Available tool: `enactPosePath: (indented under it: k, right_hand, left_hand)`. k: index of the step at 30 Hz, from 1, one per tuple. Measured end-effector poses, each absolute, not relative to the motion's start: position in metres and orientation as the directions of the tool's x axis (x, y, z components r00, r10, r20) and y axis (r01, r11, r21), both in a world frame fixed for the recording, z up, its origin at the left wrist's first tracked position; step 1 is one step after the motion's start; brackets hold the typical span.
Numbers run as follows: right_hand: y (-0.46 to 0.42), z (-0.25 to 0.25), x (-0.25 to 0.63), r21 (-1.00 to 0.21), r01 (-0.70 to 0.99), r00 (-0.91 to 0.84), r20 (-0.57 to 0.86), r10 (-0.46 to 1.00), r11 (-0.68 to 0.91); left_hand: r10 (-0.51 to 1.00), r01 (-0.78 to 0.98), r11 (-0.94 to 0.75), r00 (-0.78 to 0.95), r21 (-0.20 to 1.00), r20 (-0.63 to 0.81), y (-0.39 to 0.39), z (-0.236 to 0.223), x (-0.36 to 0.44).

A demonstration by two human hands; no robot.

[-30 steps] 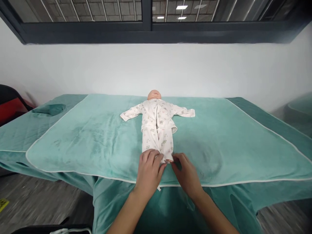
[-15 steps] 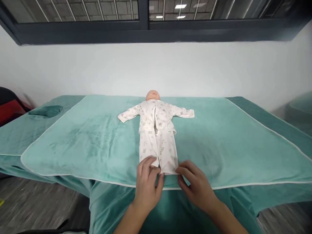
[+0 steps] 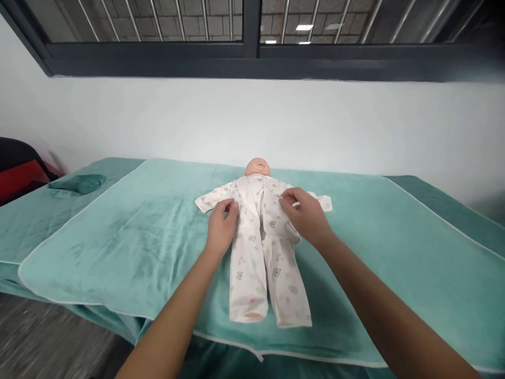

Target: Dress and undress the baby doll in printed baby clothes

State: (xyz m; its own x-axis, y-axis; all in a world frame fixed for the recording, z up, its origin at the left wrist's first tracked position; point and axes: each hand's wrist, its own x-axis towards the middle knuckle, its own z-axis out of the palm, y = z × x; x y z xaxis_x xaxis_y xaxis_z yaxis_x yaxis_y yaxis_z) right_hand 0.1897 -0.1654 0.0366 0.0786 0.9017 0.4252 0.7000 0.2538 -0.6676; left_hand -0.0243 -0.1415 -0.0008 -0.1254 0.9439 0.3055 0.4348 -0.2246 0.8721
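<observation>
A doll [image 3: 258,166] lies on its back in a white printed baby jacket [image 3: 272,210] and matching baby trousers [image 3: 248,279]. Its sleeves stretch out to both sides, and a little of one foot shows inside the left trouser cuff. At the jacket's left side, my left hand [image 3: 222,225] is closed, thumb and fingers pinching the cloth by the sleeve. Over the right front panel, my right hand [image 3: 305,215] has curled fingers pinched on the jacket and covers part of the right sleeve. Both trouser legs lie flat, slightly apart.
A light green blanket [image 3: 158,252] with white piping covers the bed, its front edge hanging near me. A face hole [image 3: 77,184] opens at the bed's left end. Behind are a white wall [image 3: 158,116] and a dark window frame [image 3: 158,60]; a red and black object [image 3: 21,176] stands far left.
Both hands have let go of the trouser cuffs and moved up to the jacket. The right trouser leg now lies straightened, angled outward. My view has shifted closer.
</observation>
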Motion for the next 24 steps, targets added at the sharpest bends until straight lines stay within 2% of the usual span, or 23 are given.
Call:
enactPosePath:
  k: [2, 4, 6, 8, 9, 11, 14, 16, 19, 21, 24]
  right_hand:
    - [-0.114, 0.042, 0.177, -0.614, 0.763, 0.100, 0.420, 0.902, 0.201]
    - [-0.072, 0.041, 0.167, -0.555, 0.826, 0.116, 0.339, 0.934, 0.099]
    - [-0.047, 0.037, 0.162, -0.502, 0.865, 0.115, 0.229, 0.967, 0.017]
    - [-0.035, 0.032, 0.163, -0.494, 0.869, 0.093, 0.165, 0.982, 0.001]
    - [-0.033, 0.030, 0.166, -0.515, 0.857, 0.084, 0.155, 0.984, 0.008]
    - [-0.032, 0.029, 0.175, -0.582, 0.813, 0.061, 0.130, 0.990, 0.026]
    - [-0.028, 0.030, 0.185, -0.702, 0.710, 0.058, 0.131, 0.990, 0.051]
    - [-0.023, 0.030, 0.185, -0.776, 0.628, 0.100, 0.165, 0.981, 0.066]
    - [-0.018, 0.029, 0.177, -0.850, 0.516, 0.148, 0.208, 0.967, 0.104]
    - [-0.017, 0.027, 0.170, -0.869, 0.478, 0.149, 0.221, 0.964, 0.125]
    - [-0.019, 0.024, 0.164, -0.872, 0.475, 0.160, 0.215, 0.964, 0.115]
  left_hand:
    - [0.952, 0.461, -0.197, -0.122, 0.865, 0.282, -0.110, 0.011, -0.011]
    - [0.956, 0.470, -0.203, -0.096, 0.859, 0.278, -0.092, 0.021, 0.002]
    - [0.949, 0.434, -0.282, -0.003, 0.855, 0.314, -0.087, 0.030, 0.010]
    - [0.924, 0.339, -0.382, 0.135, 0.860, 0.358, -0.085, 0.037, 0.012]
    - [0.918, 0.293, -0.396, 0.153, 0.870, 0.366, -0.083, 0.040, 0.012]
    - [0.940, 0.260, -0.339, 0.050, 0.904, 0.338, -0.071, 0.042, 0.010]
    - [0.966, 0.357, -0.185, -0.105, 0.916, 0.236, -0.041, 0.042, 0.010]
    - [0.976, 0.465, -0.154, -0.068, 0.872, 0.209, -0.022, 0.041, 0.012]
    - [0.953, 0.591, -0.178, -0.096, 0.787, 0.288, -0.007, 0.037, 0.010]
    - [0.918, 0.661, -0.165, -0.167, 0.732, 0.358, -0.004, 0.032, 0.005]
    - [0.932, 0.705, -0.131, -0.152, 0.697, 0.330, -0.003, 0.020, -0.004]
